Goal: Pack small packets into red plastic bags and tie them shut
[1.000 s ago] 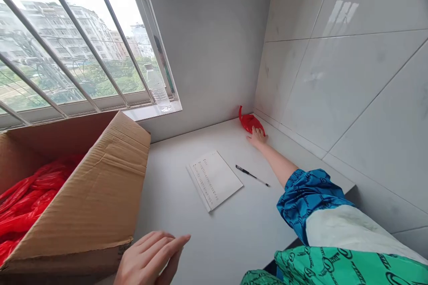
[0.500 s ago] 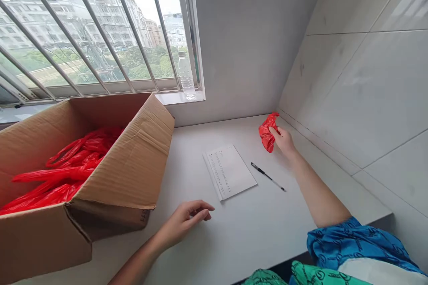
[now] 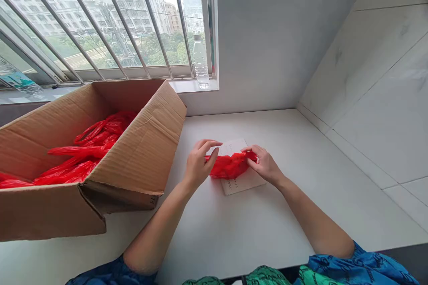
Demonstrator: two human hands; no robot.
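Note:
A crumpled red plastic bag (image 3: 229,167) is stretched out lengthwise over a white notebook (image 3: 245,182) with rows of small printed marks. My right hand (image 3: 264,164) pinches the bag's right end between thumb and fingers. At the other end is my left hand (image 3: 199,164), its thumb and fingers apart. The bag's left tip passes behind that thumb, and I cannot make out how firmly they touch. The bag covers the middle of the notebook. The black pen seen earlier does not show now.
A large open cardboard box (image 3: 143,147) stands on the left of the white tabletop (image 3: 214,240), with several red plastic bags (image 3: 90,147) inside. A clear bottle (image 3: 200,62) stands on the windowsill, and another bottle (image 3: 22,82) lies farther left. Walls close off the back and right.
My right hand has brought the red bag from the back right to over the notebook. The left hand has risen to the bag's left end. The view has shifted slightly.

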